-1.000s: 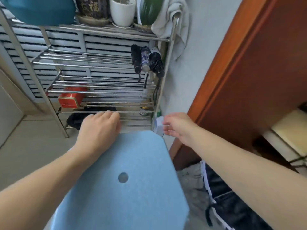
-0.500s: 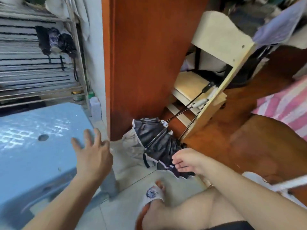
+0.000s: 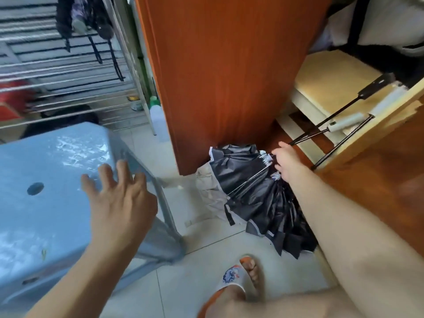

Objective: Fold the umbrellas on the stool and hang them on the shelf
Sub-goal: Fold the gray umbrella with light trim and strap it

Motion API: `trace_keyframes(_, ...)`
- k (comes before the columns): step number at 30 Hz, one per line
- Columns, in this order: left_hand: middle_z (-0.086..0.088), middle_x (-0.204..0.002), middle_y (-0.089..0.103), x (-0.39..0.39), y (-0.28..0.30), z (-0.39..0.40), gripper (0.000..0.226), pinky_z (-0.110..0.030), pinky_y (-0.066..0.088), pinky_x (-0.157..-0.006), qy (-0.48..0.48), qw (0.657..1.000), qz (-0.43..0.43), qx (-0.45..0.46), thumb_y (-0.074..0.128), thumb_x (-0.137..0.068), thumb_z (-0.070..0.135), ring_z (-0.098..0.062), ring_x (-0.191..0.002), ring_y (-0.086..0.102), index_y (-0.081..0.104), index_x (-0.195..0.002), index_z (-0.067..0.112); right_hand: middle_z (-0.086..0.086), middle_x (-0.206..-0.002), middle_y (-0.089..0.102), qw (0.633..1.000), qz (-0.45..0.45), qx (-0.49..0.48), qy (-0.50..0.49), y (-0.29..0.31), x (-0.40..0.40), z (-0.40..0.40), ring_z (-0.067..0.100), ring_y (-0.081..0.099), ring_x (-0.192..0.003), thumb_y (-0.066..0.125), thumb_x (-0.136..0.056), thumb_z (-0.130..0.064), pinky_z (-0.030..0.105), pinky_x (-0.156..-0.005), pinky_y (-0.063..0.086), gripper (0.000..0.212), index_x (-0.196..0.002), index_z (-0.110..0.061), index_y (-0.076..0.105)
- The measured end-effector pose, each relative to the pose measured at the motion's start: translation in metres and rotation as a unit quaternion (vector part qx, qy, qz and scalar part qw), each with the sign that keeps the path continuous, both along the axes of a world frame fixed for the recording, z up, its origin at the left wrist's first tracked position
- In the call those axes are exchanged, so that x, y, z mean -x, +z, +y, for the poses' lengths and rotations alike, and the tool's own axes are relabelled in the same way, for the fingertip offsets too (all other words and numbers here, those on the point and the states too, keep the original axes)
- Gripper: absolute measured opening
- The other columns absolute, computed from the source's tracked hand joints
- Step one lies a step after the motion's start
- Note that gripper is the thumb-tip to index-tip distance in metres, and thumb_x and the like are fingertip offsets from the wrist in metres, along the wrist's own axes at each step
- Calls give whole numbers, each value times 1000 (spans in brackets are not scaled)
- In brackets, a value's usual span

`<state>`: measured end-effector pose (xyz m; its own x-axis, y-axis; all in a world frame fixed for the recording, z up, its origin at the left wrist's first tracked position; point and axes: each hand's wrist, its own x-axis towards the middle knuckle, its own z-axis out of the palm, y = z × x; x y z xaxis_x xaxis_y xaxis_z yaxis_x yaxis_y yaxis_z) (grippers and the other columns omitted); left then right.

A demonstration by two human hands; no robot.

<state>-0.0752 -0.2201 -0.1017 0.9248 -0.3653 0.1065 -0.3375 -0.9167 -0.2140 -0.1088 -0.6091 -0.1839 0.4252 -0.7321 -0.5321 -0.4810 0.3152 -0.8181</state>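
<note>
**Right hand has reached the umbrella shafts; left hand has lifted off the stool**

Since half a second ago my right hand (image 3: 284,162) has advanced from the near edge of the black canopy to the point where the shafts leave it. My left hand (image 3: 119,198) has drawn back over the stool's corner.

1. Left hand: fingers spread and straight, holding nothing, above the near-right corner of the blue stool (image 3: 46,191).
2. Stool top: bare. No umbrella lies on it.
3. Unfolded umbrellas (image 3: 257,193): on the floor to the right of the stool, canopies bunched against the foot of the wooden door panel (image 3: 220,76).
4. Right hand: at the ribs beyond the canopy. Whether the fingers have closed on a shaft cannot be determined.
5. Shelf (image 3: 68,92): beyond the stool; folded umbrellas (image 3: 85,21) hang from an upper rail.

Assessment: next pickup is in progress; folding and hanging remain.
</note>
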Motion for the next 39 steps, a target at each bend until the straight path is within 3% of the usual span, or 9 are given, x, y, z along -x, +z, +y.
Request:
trace_keyframes(4, -19, -98, 48, -4, 1, -4, 13, -57, 34, -91, -18, 999, 11, -30, 69, -71, 15, -41, -104, 39, 66, -79, 5, 3, -138, 55, 998, 10, 26, -55, -15, -32, -48, 26, 55, -112, 56, -95, -11, 47, -105, 48, 52, -146, -20, 51)
trace_keyframes(7, -18, -95, 49, -5, -1, -2, 12, -56, 34, -90, -28, 999, 7, -42, 62, -75, 18, -42, -106, 40, 65, -78, 6, 12, -104, 62, 997, 17, 36, -64, -24, -34, -53, 24, 51, -85, 52, -93, -1, 60, -103, 50, 23, -111, -4, 66)
trace_keyframes(11, -18, -94, 52, -4, 0, 0, 20, -57, 34, -90, -29, 998, 20, -44, 51, -74, 20, -43, -106, 40, 64, -75, 6, 16, -94, 67, 991, 20, 104, -87, -25, -23, -45, 31, 64, -85, 57, -93, 6, 59, -94, 55, 18, -102, -2, 69)
trace_keyframes(16, -18, -89, 51, -3, -2, -1, 18, -57, 34, -87, -34, 999, 2, -31, 50, -73, 19, -43, -104, 40, 62, -73, 5, 11, -122, 61, 992, -44, -6, -116, -23, -18, -45, 25, 62, -98, 53, -99, 4, 34, -94, 54, 43, -138, -12, 58)
trace_keyframes(20, -17, -85, 48, -3, -6, 0, 17, -56, 34, -85, -42, 998, -12, -33, 46, -72, 17, -41, -100, 39, 59, -70, 7, 8, -104, 59, 995, -27, -35, -92, -25, -23, -26, 22, 56, -102, 59, -98, -8, 39, -102, 47, 33, -131, -5, 59)
trace_keyframes(24, -16, -85, 51, -2, -4, 1, 19, -56, 35, -86, -40, 999, -2, -33, 45, -70, 19, -40, -100, 39, 61, -69, 8, 13, -106, 68, 989, -37, -13, -142, -23, -14, -18, 28, 70, -98, 65, -97, -15, 37, -82, 56, 29, -123, -5, 57)
trace_keyframes(28, -14, -86, 55, -1, -1, 2, 21, -55, 37, -88, -33, 999, 17, -9, 48, -73, 23, -41, -102, 41, 63, -68, 10, 6, -90, 57, 989, -75, 50, -119, 2, -6, 7, 20, 62, -71, 48, -107, -13, 50, -83, 60, 2, -105, -15, 49)
trace_keyframes(33, -12, -96, 65, 2, 9, 8, 29, -52, 42, -91, -15, 980, 11, 200, 50, -80, 32, -39, -102, 47, 70, -73, 12, 7, -88, 56, 987, -123, 103, -21, 74, 8, 50, 21, 65, -74, 44, -108, -17, 33, -59, 62, 17, -92, -19, 48)
trace_keyframes(39, -8, -83, 60, 10, 43, 25, 33, -40, 37, -69, 67, 831, 140, 535, 42, -77, 32, -33, -87, 55, 64, -74, 9, 4, -86, 60, 960, -191, 186, 90, 211, 43, 85, 21, 73, -76, 46, -108, -24, 32, -54, 59, 14, -103, -13, 54)
